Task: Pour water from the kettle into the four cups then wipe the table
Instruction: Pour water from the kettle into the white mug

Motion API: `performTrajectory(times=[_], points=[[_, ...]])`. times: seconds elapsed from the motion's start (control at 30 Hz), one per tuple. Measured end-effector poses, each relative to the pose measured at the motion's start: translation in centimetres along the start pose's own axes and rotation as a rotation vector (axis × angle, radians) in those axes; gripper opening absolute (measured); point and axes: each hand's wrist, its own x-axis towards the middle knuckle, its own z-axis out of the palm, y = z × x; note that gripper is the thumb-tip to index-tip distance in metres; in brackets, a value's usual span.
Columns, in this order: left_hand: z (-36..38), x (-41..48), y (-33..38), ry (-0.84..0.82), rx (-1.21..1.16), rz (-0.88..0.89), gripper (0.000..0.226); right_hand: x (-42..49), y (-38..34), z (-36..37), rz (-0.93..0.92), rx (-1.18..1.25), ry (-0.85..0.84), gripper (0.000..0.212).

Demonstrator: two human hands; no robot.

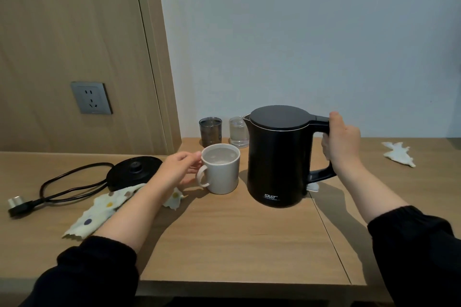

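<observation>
The kettle (pixel 277 157) is black and stands upright with its lid down, right of the frame's centre on the wooden table (pixel 224 237). Its spout points left and its handle right. The right hand (pixel 341 142) grips that handle, fingers wrapped round the upright bar and thumb up at the top bend. Just left of the kettle is a white mug (pixel 220 169), water showing near its rim and its handle turned to the left. The left hand (pixel 179 169) is at that side of the mug, its fingers curved against the wall and the handle; I cannot tell whether they grip it or only touch it. Behind the mug, by the wall, two glasses stand side by side: a dark glass (pixel 210 132) and a clear glass (pixel 238 132), the clear one partly hidden by the kettle's spout. At the left of the frame lies the base (pixel 134 172), its cord (pixel 67 187) looping to a plug (pixel 18 203) near the left edge. A dotted cloth (pixel 99 212) lies under the left forearm, one corner touching the base. A crumpled tissue (pixel 399 153) sits at the right of the frame, well apart from the kettle. A socket (pixel 91 97) is set in the wood panel at upper left.
</observation>
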Motion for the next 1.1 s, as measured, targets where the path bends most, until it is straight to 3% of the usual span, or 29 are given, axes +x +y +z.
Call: performTrajectory(times=[0.1,0.27,0.5,0.73,0.93,1.1], points=[[0.0,0.1,0.6,-0.013,0.05,-0.087,0.031,-0.2,0.5,0.1,0.015,0.029,0.009,0.043],[0.3,-0.1,0.9,-0.07,-0.072,-0.224,0.032,-0.1,0.7,0.1,0.0,0.017,0.002,0.046],[1.3,0.0,1.3,-0.033,0.018,-0.261,0.038,0.0,0.9,0.2,-0.011,-0.011,0.007,0.048],[0.7,0.4,2.2,-0.131,-0.041,-0.396,0.031,0.1,1.2,0.2,-0.023,-0.012,0.006,0.05],[1.3,0.1,2.2,-0.178,0.028,-0.408,0.043,0.3,1.5,0.2,-0.042,-0.009,0.012,0.048],[1.7,0.0,1.3,-0.118,-0.09,-0.369,0.032,0.5,1.6,0.3,-0.04,-0.009,0.008,0.048]])
